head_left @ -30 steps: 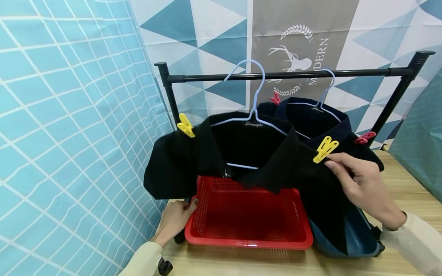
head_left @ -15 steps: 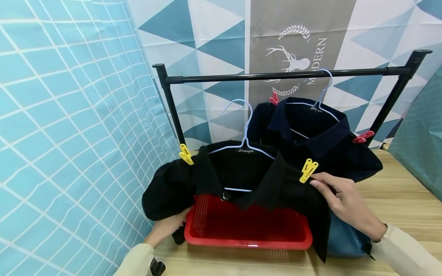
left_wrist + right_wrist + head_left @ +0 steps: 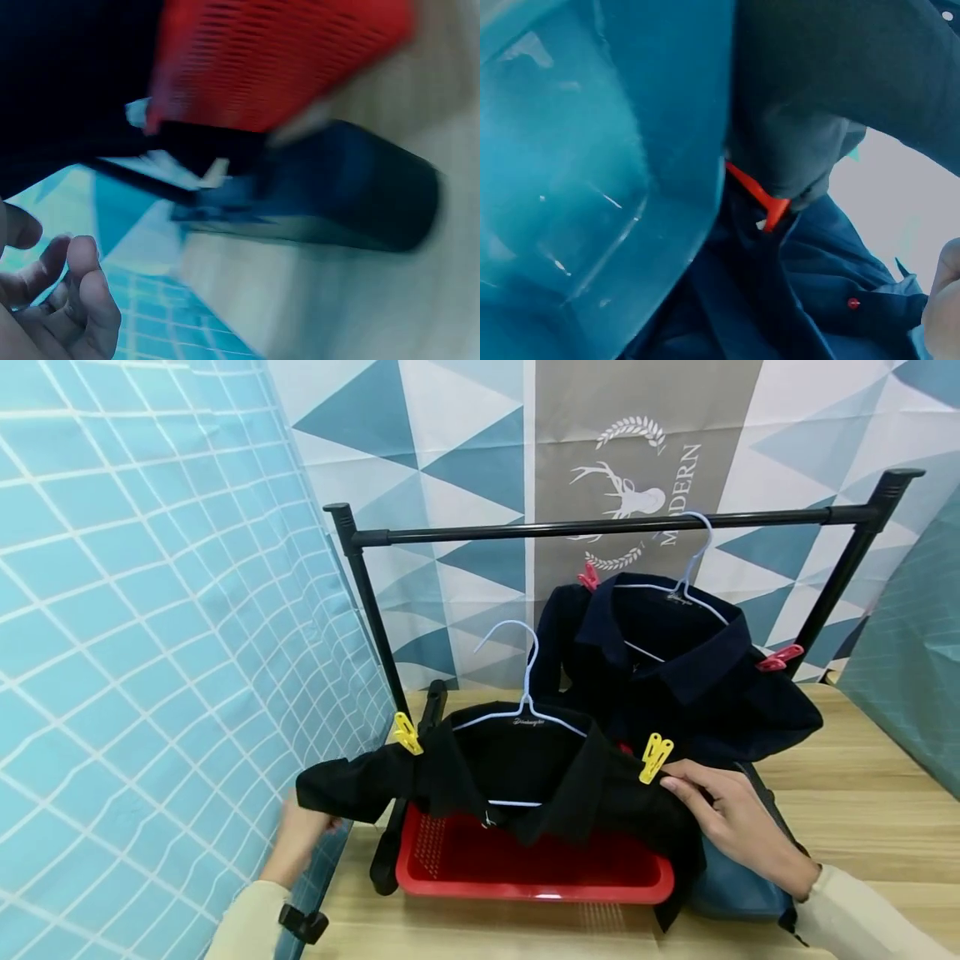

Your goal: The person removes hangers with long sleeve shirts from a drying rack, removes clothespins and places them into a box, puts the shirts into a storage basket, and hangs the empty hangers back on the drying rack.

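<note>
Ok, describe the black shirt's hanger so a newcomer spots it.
Find the black bar across the back. Below it, a black shirt hides part of a red basket; the pale blue hanger rises from the shirt's collar. Unlike the matching hanger in the navy shirt, it isn't hooked on the bar.

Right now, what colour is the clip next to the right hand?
The clip is yellow; the head view shows it best.

I see the black shirt (image 3: 517,756) in the right fingers (image 3: 696,773) lowered with its hanger (image 3: 527,681), and the left fingers (image 3: 99,300) gone from the red basket (image 3: 534,891), now apart to their right.
</note>
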`<state>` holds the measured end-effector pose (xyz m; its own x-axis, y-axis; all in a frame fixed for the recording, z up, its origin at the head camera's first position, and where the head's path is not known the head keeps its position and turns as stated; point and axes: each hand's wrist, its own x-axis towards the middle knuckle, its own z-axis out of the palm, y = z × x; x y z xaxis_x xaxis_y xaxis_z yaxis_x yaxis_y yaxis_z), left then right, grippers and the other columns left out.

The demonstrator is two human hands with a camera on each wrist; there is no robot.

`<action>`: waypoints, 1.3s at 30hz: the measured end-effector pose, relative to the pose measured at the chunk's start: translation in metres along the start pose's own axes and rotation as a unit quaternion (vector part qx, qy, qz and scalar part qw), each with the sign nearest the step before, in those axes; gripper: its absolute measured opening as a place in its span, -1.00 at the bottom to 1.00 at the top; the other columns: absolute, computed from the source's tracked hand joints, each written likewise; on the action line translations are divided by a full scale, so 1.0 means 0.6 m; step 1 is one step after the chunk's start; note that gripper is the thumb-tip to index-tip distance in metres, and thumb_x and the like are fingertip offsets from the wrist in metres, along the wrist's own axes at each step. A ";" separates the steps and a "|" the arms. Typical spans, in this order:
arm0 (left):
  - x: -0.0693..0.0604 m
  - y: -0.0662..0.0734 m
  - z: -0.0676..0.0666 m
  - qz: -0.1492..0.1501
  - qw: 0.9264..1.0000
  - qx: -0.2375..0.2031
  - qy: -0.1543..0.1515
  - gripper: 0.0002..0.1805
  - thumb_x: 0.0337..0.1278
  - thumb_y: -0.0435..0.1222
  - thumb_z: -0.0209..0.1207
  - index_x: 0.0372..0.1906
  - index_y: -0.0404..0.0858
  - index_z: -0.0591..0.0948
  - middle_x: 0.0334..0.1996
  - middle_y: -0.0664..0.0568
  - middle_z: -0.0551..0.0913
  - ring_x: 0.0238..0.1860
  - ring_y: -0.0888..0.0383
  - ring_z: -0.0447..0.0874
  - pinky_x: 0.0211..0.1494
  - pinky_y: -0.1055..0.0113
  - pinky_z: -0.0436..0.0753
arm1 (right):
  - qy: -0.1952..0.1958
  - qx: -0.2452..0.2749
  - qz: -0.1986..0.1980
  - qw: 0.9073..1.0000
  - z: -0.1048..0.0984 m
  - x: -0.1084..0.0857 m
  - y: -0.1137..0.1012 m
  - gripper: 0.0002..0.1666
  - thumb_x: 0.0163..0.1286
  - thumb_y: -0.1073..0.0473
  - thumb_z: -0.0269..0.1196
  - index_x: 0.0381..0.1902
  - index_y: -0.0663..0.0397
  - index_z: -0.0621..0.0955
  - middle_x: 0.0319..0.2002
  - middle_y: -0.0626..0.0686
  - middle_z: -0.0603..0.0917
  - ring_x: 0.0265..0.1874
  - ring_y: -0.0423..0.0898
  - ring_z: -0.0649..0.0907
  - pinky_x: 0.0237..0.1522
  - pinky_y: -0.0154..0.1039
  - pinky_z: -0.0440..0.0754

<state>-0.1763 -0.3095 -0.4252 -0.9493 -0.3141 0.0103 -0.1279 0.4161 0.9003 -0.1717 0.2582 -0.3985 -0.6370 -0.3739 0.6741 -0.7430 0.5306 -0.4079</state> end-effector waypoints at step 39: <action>-0.026 0.098 0.027 0.402 0.863 0.131 -0.275 -0.69 0.39 -0.25 0.30 -0.50 0.09 0.53 -0.57 0.23 0.32 -0.47 0.32 0.34 -0.39 0.26 0.41 | -0.030 0.048 -0.021 0.998 0.044 -0.030 0.031 -0.48 0.34 0.58 0.27 -0.04 -0.19 0.67 -0.20 -0.19 0.70 -0.41 -0.33 0.56 -0.41 -0.48 0.48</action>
<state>-0.1734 -0.2663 -0.3793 -0.7446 0.5894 0.3134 0.6445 0.5124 0.5675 -0.1792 0.2547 -0.4346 -0.6140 -0.4414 0.6544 -0.7838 0.4390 -0.4393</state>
